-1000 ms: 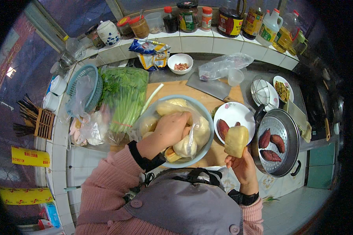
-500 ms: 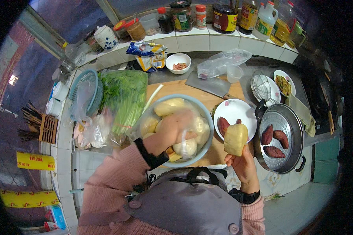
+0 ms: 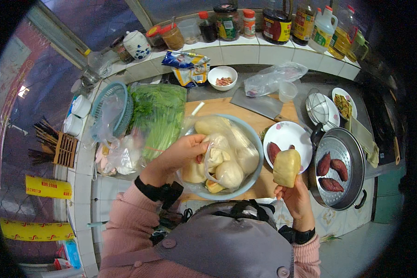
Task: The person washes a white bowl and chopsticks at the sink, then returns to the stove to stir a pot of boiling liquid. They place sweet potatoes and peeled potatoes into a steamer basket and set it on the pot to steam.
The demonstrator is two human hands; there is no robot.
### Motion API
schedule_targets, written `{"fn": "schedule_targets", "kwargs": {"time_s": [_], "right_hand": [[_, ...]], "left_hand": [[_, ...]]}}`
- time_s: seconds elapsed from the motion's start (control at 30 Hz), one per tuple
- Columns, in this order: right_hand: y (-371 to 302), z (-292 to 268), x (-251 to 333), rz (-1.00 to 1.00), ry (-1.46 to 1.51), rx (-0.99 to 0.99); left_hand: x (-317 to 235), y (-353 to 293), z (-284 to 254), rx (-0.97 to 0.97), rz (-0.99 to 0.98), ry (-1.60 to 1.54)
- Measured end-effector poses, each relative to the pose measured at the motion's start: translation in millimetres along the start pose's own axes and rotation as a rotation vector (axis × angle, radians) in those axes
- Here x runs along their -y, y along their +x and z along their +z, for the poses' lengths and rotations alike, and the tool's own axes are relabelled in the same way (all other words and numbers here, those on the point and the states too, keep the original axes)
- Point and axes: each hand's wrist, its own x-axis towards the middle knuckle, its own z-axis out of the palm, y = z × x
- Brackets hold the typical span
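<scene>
My right hand (image 3: 297, 199) holds up a pale yellow steamed bun (image 3: 286, 169), fingers wrapped around its lower end. The bun is over the near edge of a white plate (image 3: 289, 133), partly hiding the reddish sweet potatoes (image 3: 273, 151) on it. With thumb and fingers pinched together, my left hand (image 3: 183, 150) grips the edge of a clear plastic bag (image 3: 238, 139). Several white and yellowish buns (image 3: 229, 173) fill that bag, which sits in a light blue basin (image 3: 258, 169).
To the right stands a steamer pot (image 3: 326, 197) with three sweet potatoes (image 3: 338, 169) on its perforated tray. A cleaver (image 3: 255, 103) lies on the wooden board (image 3: 213, 105) behind the basin. Bagged leafy greens (image 3: 160, 111) are on the left; bottles and jars (image 3: 227, 23) line the back ledge.
My left hand has drawn back leftward from over the buns to the bag's edge, uncovering more buns. The right hand still holds its bun. The whole view has shifted slightly.
</scene>
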Motion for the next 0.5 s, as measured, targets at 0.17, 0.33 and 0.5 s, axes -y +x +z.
{"fn": "schedule_targets", "kwargs": {"time_s": [0.17, 0.33, 0.5], "right_hand": [[-0.9, 5.1, 1.0, 0.001, 0.022, 0.037], [-0.6, 9.9, -0.8, 0.005, -0.007, 0.012], [-0.6, 12.1, -3.1, 0.016, -0.013, 0.008]], "left_hand": [[9.5, -12.5, 2.1, 0.014, -0.034, -0.241], [-3.8, -14.3, 11.3, -0.148, 0.226, 0.180], [-12.5, -5.8, 15.6, -0.320, 0.517, 1.092]]}}
